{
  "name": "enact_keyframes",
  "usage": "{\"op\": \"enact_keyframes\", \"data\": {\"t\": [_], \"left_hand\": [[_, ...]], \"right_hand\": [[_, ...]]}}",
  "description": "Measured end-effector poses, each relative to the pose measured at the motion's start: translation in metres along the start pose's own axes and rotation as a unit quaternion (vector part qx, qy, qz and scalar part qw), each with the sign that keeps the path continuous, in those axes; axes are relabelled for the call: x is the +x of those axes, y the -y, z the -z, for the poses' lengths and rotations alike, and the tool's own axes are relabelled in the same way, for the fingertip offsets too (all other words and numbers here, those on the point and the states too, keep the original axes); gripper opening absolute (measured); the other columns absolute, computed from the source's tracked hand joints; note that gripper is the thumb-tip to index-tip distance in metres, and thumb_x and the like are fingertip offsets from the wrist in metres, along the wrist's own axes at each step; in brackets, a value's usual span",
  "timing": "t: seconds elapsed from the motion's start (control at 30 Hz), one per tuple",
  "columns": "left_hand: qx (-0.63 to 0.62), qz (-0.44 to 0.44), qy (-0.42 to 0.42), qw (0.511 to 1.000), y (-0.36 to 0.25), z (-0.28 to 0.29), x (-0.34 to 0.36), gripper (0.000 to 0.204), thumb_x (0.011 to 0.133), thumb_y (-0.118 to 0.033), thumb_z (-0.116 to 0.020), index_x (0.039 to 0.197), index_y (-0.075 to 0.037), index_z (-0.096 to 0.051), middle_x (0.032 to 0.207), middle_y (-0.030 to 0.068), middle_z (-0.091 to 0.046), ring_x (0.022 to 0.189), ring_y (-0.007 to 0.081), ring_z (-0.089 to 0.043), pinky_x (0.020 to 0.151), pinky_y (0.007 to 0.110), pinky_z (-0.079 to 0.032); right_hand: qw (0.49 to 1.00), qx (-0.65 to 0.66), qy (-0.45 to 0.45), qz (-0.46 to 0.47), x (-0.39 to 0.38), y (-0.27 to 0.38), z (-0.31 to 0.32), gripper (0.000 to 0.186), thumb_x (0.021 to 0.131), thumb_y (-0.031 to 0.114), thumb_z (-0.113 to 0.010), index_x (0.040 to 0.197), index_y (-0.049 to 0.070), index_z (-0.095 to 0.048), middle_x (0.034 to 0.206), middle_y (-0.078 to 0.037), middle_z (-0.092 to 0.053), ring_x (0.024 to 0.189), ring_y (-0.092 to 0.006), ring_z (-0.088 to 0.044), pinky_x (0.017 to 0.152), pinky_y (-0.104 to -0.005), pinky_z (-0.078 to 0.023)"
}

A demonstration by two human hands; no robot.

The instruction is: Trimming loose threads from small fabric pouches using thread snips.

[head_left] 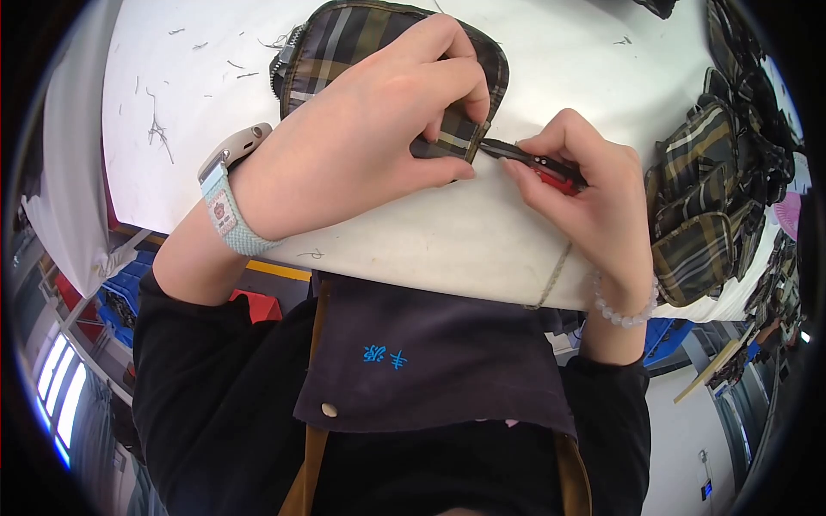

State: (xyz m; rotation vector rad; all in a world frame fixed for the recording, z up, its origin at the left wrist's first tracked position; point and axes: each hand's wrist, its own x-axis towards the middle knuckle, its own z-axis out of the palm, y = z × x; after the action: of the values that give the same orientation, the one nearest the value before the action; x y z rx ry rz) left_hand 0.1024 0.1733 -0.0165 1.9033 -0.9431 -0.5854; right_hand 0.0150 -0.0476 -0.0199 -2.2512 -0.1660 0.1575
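Item: plaid bag, brown, black and tan, with bound edges and a dark zip. Lies on the white surface, partly beneath the left grip, its zip beyond the knuckles on the left side.

Left grip: closed on the bag's right-hand part, fingers curled over the fabric, thumb along the near edge.

Right grip: closed round thread snips, black with a red part, pinched between thumb and fingers. Blades point left, tips at the bound edge just right of the left fingertips. Whether a thread sits between the blades cannot be told.

Nearby: loose thread scraps left of the left grip, apart from it; a heap of plaid pieces right of the right grip.

Step in hand, as judged: close trimming at the bound edge. The next move would seem to call for a steady left hold with fingertips clear of the blades, and a small squeeze of the right grip, tips flush to the binding. Likely hazard: nicking the fabric.
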Motion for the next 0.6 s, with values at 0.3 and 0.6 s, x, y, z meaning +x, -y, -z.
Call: {"op": "enact_keyframes", "data": {"t": [0.3, 0.6], "left_hand": [[0.056, -0.015, -0.021, 0.998, 0.000, -0.004, -0.005, 0.050, 0.067, -0.003, -0.087, 0.107, -0.005, -0.056, 0.107, 0.0042, -0.048, 0.073, 0.0146, -0.045, 0.068, 0.028, -0.045], [0.060, -0.010, -0.010, 0.998, -0.002, -0.003, -0.004, 0.042, 0.070, -0.004, -0.085, 0.102, -0.003, -0.057, 0.106, 0.0050, -0.047, 0.072, 0.0150, -0.045, 0.068, 0.028, -0.044]], "right_hand": [[0.999, 0.049, -0.003, 0.000, 0.002, 0.000, -0.002, 0.022, 0.079, 0.008, -0.080, 0.086, 0.005, -0.058, 0.071, -0.004, -0.066, 0.060, -0.0175, -0.067, 0.054, -0.0254, -0.049], [0.999, 0.044, 0.001, -0.014, 0.001, 0.000, 0.000, 0.023, 0.080, 0.009, -0.080, 0.085, 0.005, -0.058, 0.071, -0.004, -0.067, 0.059, -0.0171, -0.066, 0.054, -0.0255, -0.049]]}}
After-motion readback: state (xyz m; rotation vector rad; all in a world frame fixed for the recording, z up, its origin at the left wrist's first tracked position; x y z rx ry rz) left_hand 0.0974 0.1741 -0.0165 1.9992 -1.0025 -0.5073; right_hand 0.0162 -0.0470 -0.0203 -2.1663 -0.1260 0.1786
